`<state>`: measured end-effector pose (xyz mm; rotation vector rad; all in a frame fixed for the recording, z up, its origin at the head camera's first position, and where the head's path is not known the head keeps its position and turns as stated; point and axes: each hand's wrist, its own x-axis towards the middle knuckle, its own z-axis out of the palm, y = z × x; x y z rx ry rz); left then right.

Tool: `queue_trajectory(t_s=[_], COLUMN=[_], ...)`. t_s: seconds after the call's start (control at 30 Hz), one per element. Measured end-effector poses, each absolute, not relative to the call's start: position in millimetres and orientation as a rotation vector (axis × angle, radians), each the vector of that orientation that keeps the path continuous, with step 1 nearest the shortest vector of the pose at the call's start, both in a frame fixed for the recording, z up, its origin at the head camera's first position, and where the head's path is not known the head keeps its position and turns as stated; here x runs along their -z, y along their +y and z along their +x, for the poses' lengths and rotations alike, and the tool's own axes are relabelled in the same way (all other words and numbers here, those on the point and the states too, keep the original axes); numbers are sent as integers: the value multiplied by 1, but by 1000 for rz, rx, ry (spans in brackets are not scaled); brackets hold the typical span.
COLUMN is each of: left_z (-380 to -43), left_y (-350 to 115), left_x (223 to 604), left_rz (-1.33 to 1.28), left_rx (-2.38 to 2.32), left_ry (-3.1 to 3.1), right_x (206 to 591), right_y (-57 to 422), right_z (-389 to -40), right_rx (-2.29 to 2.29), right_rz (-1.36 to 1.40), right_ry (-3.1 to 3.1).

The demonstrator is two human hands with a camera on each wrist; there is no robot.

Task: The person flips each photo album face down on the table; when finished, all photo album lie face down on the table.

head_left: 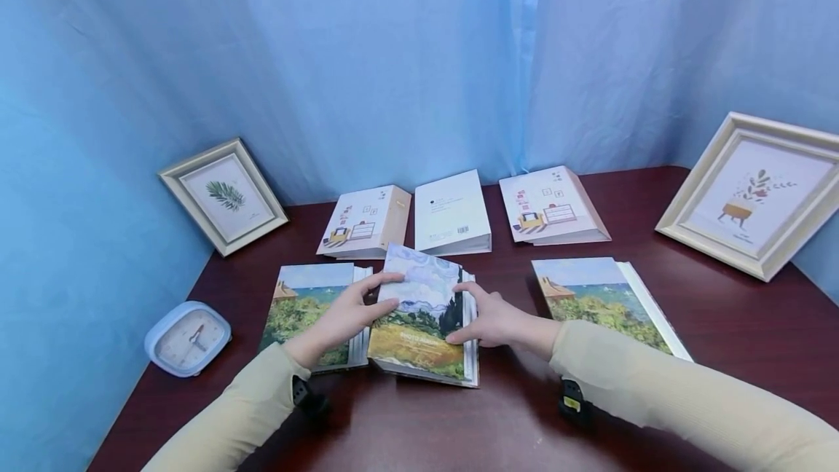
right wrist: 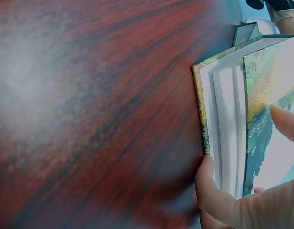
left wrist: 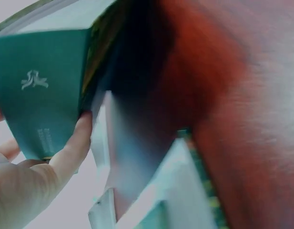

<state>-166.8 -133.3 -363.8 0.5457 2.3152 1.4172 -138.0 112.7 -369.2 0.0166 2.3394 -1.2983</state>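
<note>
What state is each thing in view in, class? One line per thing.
Golden-field album: closed, gripped by left hand and right hand
Left seaside album: closed, front showing
Right seaside album: closed, front showing
Left room-print album: closed, front showing
White album: closed, back showing
Right room-print album: closed, front showing
Clock: face showing, time unclear
Leaf frame: tilted, picture showing
Plant-pot frame: tilted, picture showing

blue curtain (head_left: 393, 57), hanging in folds | dark red-brown table (head_left: 446, 428), glossy

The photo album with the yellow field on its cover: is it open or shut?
Shut. The photo album has its front cover down over the pages, which show only along the edges.
</note>
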Motion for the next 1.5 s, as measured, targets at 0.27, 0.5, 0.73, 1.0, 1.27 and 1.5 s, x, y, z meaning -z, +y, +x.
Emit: queue_trajectory(t_s=[0.27, 0.5, 0.73, 1.0, 1.27, 1.5], left_z=[-163, -161, -159, -159, -160, -160], left_y=[-136, -132, -126, -114, -103, -92], left_x=[343, 330, 318, 304, 294, 288], left_rz=[513, 507, 528, 546, 571, 665], left_rx=[-1466, -1446, -1435, -1442, -1387, -1306], left_ry=[2259, 2266, 2252, 2218, 2228, 2304], right_x=[369, 368, 366, 355, 348, 340], right_y=[108, 108, 113, 119, 124, 133], right_z=[-142, -145, -148, -149, -144, -141], right_rx=[1416, 1433, 1343, 1260, 1461, 1545], right_rz=[-11, -7, -110, -234, -219, -225], right_ry=[2218, 2196, 2309, 2427, 2262, 2158])
